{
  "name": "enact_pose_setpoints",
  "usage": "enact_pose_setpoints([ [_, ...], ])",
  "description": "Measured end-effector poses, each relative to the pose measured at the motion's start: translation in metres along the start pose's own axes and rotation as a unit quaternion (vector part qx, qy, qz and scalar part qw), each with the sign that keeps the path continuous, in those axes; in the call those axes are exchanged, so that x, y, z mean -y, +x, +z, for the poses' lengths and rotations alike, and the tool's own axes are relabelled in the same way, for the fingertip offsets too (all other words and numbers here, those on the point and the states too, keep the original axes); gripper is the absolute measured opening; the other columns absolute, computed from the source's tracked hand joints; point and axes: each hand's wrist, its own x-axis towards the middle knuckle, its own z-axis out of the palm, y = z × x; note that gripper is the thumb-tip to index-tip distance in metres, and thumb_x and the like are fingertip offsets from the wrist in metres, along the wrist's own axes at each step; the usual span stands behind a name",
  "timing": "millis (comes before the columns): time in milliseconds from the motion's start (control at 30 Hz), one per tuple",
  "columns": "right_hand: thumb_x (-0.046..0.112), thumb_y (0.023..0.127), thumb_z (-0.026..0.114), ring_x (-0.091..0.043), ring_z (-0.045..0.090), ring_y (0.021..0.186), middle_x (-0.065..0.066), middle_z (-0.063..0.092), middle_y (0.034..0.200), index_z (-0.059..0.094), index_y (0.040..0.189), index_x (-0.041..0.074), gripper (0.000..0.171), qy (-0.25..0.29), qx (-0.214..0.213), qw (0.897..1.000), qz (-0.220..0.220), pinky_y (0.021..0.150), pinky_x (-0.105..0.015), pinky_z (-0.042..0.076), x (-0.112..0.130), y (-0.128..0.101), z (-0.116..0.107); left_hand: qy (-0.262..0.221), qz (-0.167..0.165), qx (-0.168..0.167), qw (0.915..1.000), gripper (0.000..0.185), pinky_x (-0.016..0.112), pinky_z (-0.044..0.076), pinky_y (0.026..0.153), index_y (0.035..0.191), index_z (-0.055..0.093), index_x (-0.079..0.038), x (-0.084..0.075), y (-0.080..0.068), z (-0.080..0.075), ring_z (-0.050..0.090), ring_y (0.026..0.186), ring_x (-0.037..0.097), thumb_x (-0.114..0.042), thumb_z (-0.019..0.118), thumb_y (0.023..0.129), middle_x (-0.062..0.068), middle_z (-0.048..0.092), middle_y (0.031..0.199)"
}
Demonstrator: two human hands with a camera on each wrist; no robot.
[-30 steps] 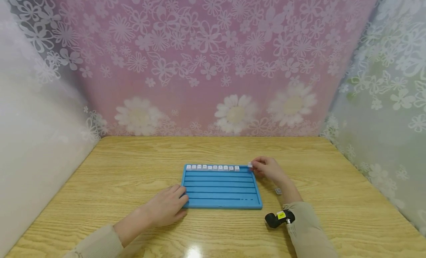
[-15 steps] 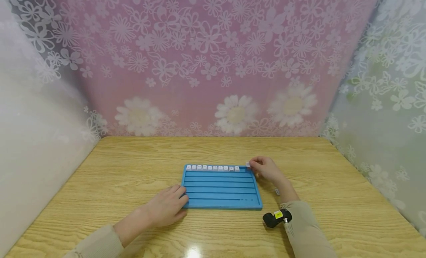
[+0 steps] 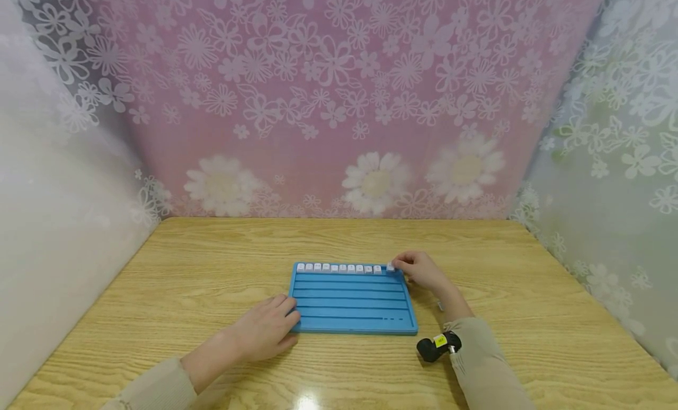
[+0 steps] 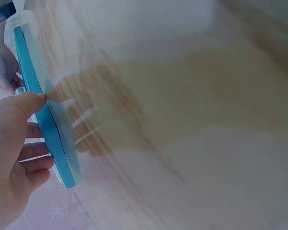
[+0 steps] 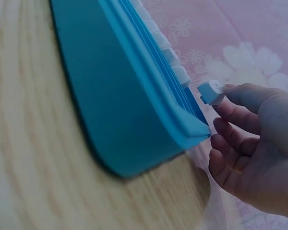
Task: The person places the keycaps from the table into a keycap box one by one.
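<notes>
My right hand (image 3: 421, 270) pinches a white keycap (image 5: 211, 92) between thumb and fingertips, over the far right corner of a blue keyboard base (image 3: 349, 312). In the right wrist view the keycap sits at the end of the top row, just beyond the last white keycap (image 5: 181, 75) there, and shows a small dark mark on top. Several white keycaps line the base's back row in the head view, with a gap before the held one. At the base's left edge my left hand (image 4: 14, 143) grips it, thumb on the front side and fingers on the other.
A loose light keycap (image 3: 440, 306) lies on the wooden table (image 3: 212, 251), partly behind the right forearm. A black wrist camera (image 3: 438, 346) with a yellow label is worn at the right sleeve. Flowered curtains (image 3: 339, 104) hang behind and at both sides of the table.
My right hand has moved slightly left with the keycap, bringing it from outside the right corner to over the back row. The left hand and the base have stayed put.
</notes>
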Motion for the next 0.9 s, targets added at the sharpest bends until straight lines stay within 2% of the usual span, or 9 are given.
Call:
enact_pose_setpoints([
  [167, 0.022, 0.095, 0.053, -0.020, 0.050, 0.077, -0.013, 0.061, 0.101, 0.062, 0.111, -0.003, 0.031, -0.028, -0.003, 1.000, -0.007, 0.062, -0.030, 0.044, -0.0005, 0.0031, 0.0027, -0.001, 0.000, -0.002, 1.0000, 0.029, 0.032, 0.045, 0.083, 0.097, 0.058, -0.009, -0.0002, 0.0001, -0.0006, 0.047, 0.092, 0.019, -0.036, 0.060, 0.088, 0.006, 0.052, 0.102],
  [600, 0.022, 0.094, 0.055, -0.022, 0.052, 0.085, -0.013, 0.062, 0.102, 0.065, 0.107, -0.002, 0.029, -0.076, -0.016, 0.997, -0.004, 0.072, -0.036, 0.046, 0.0044, 0.0054, 0.0073, -0.004, -0.003, 0.008, 1.0000, 0.032, 0.034, 0.045, 0.086, 0.101, 0.059, -0.008, -0.0003, 0.0007, -0.0024, 0.049, 0.097, 0.020, -0.037, 0.060, 0.088, 0.007, 0.052, 0.106],
  [900, 0.021, 0.092, 0.058, -0.022, 0.053, 0.085, -0.011, 0.063, 0.100, 0.067, 0.103, 0.000, 0.026, -0.082, -0.026, 0.996, 0.007, 0.074, -0.038, 0.046, 0.0066, 0.0063, 0.0085, -0.004, -0.003, 0.005, 1.0000, 0.032, 0.034, 0.044, 0.086, 0.101, 0.059, -0.008, 0.0002, 0.0006, -0.0009, 0.049, 0.096, 0.020, -0.037, 0.060, 0.088, 0.007, 0.052, 0.106],
])
